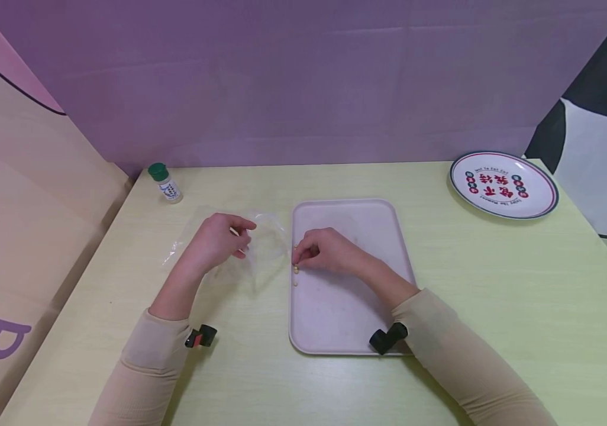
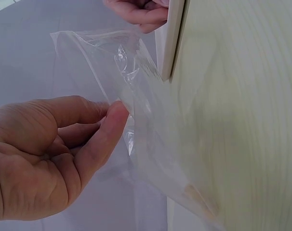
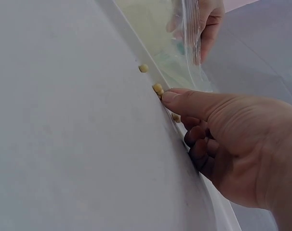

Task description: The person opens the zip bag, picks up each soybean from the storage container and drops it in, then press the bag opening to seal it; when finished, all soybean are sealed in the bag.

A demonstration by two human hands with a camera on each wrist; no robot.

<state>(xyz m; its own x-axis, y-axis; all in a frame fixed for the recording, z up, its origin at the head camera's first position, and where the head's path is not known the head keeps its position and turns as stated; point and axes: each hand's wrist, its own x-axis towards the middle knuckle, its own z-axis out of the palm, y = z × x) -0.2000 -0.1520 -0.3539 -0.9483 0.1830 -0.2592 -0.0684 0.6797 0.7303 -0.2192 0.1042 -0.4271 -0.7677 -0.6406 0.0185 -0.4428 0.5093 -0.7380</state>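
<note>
My left hand (image 1: pixel 222 239) pinches the edge of a clear zip-top plastic bag (image 2: pixel 151 115) between thumb and fingers. The bag hangs over the table, left of a pale rectangular tray (image 1: pixel 346 313). At the tray's left rim is my right hand (image 1: pixel 327 251), its fingers curled down at a few yellowish soybeans (image 3: pixel 143 68). Thumb and fingertips close on one soybean (image 3: pixel 158 88) in the right wrist view; the far side of this grip is hidden. Another soybean (image 3: pixel 176 117) lies below the thumb, against the rim.
A small bottle with a green cap (image 1: pixel 158 172) stands at the table's back left. At the back right lies an oval plate (image 1: pixel 503 204) with red lettering. A purple backdrop (image 1: pixel 303 89) rises behind the table (image 1: pixel 522 296).
</note>
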